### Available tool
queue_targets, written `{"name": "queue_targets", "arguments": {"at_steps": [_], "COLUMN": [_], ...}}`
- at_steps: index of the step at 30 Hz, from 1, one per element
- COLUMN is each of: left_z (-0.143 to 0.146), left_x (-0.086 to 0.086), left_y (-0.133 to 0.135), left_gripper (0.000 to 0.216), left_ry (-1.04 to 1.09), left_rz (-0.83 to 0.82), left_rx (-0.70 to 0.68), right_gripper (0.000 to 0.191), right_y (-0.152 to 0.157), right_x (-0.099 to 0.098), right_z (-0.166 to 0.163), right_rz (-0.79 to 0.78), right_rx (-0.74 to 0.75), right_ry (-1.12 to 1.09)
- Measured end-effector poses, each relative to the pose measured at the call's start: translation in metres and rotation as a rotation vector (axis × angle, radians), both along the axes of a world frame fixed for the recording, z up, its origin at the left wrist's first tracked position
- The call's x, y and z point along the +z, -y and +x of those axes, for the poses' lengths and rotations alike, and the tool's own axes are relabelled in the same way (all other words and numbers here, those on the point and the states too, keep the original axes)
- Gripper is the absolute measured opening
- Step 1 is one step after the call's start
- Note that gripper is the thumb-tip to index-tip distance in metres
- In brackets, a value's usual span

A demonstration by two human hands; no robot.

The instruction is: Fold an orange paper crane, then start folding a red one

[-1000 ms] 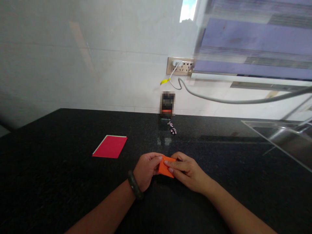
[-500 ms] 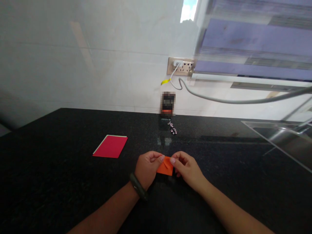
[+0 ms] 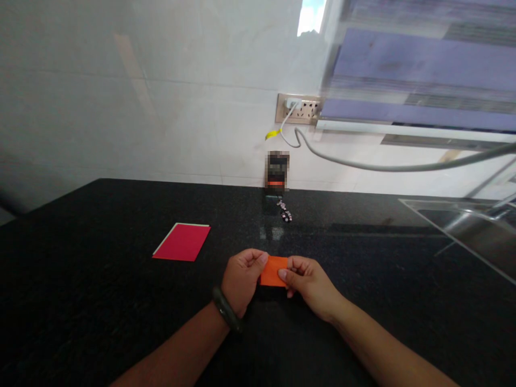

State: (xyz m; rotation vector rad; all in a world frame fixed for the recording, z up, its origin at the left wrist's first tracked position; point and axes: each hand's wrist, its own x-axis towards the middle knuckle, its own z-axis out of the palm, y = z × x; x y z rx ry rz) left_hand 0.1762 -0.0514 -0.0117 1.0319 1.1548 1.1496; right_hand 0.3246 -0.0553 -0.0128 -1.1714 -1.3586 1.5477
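Observation:
A small piece of orange paper (image 3: pixel 273 272), roughly square and apparently folded, is held up between my two hands above the dark countertop. My left hand (image 3: pixel 243 279) pinches its upper left corner, thumb on the near face. At the right edge, my right hand (image 3: pixel 308 282) grips it with the thumb pressed on the front and the fingers curled behind. The fingers behind the paper are partly hidden. A dark bangle (image 3: pixel 226 309) circles my left wrist.
Red paper (image 3: pixel 183 243) lies over a paler sheet on the black countertop (image 3: pixel 100 301), to the left. A blurred-out device (image 3: pixel 277 173) leans on the wall, with a beaded strap (image 3: pixel 286 213). A metal sink (image 3: pixel 475 231) is at right; a cable (image 3: pixel 363 166) crosses above from the wall socket (image 3: pixel 298 109).
The flap that stood up on the orange paper's face now lies flat. My right thumb has slid down and slightly left on the paper. Both hands keep hold of it.

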Motion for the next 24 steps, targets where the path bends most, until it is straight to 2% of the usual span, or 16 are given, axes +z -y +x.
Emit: {"name": "queue_targets", "arguments": {"at_steps": [6,9,12,17,21,24], "left_z": [0.003,0.003,0.001,-0.002,-0.005,-0.005], "left_x": [0.002,0.002,0.002,0.007,0.011,0.008], "left_y": [0.002,0.004,0.005,0.004,0.001,-0.001], "left_gripper": [0.027,0.020,0.022,0.042,0.060,0.041], "left_ry": [0.065,0.006,0.000,0.067,0.044,-0.059], "left_rz": [-0.034,-0.007,-0.018,-0.120,-0.191,-0.170], "left_rx": [-0.164,-0.135,-0.136,-0.213,-0.258,-0.263], "right_gripper": [0.027,0.025,0.026,0.028,0.022,0.018], "right_y": [-0.001,-0.001,0.000,-0.001,-0.004,-0.007], "right_x": [-0.005,-0.006,-0.004,0.002,0.003,0.004], "right_z": [0.002,0.002,0.003,0.005,0.011,0.017], "right_rz": [0.052,0.066,0.072,0.051,0.001,-0.013], "right_rx": [-0.036,-0.018,-0.003,0.027,0.063,0.137], "right_ry": [0.061,0.100,0.105,0.085,0.100,0.154]}}
